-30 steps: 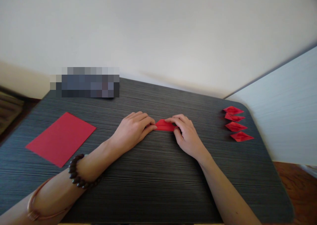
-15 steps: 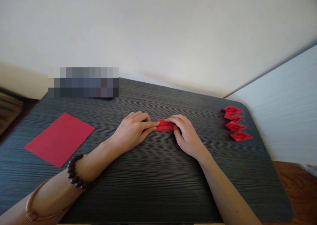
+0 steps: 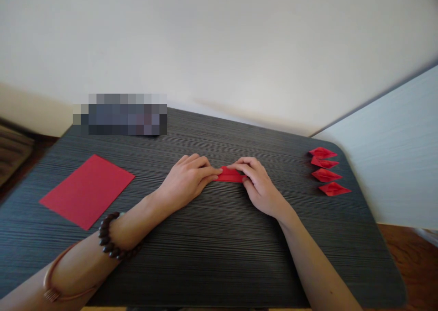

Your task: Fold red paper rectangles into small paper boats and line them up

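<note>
A small folded strip of red paper (image 3: 231, 175) lies at the middle of the dark striped table (image 3: 212, 251). My left hand (image 3: 186, 181) presses its fingertips together on the strip's left end. My right hand (image 3: 260, 183) covers the right end, its fingers curled down and pinching the paper against the table. Only the middle part of the strip shows between the two hands. A bead bracelet (image 3: 111, 245) and a thin bangle (image 3: 54, 283) sit on my left forearm.
A flat red sheet (image 3: 87, 190) lies at the left of the table. Several folded red paper pieces (image 3: 326, 171) stand in a column near the right edge. A blurred dark object (image 3: 119, 114) sits at the back left. A pale panel (image 3: 393, 160) borders the right.
The paper strip has been pressed flatter and narrower. My left fingertips have slid a little to the right along it. Both hands stay at the same spot.
</note>
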The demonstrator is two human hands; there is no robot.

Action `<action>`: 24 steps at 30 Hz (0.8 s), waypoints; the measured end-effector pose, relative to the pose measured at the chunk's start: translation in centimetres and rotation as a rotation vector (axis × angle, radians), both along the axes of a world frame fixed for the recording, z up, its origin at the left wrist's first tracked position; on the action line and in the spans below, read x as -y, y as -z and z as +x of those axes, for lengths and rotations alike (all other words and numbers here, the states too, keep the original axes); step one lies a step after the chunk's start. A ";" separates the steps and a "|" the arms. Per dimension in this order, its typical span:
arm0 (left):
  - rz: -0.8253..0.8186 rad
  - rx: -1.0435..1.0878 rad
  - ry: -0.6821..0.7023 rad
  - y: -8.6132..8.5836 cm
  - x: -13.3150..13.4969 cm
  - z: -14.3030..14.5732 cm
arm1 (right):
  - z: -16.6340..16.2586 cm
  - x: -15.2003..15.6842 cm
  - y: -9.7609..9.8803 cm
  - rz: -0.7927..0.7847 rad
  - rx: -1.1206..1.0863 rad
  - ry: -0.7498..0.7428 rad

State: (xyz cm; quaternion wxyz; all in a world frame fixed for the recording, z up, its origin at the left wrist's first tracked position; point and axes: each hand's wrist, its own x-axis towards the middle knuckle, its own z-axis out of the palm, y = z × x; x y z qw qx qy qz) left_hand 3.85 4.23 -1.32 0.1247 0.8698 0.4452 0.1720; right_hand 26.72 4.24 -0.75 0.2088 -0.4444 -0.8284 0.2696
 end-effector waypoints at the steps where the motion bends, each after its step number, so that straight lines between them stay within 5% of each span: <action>1: -0.005 0.000 -0.003 0.0 0.0 0.0 | 0.2 -0.1 -0.2 -0.023 -0.013 -0.019; 24: 0.031 0.024 0.015 0.3 -0.1 -0.1 | 1.3 -0.6 -0.2 -0.124 -0.211 0.023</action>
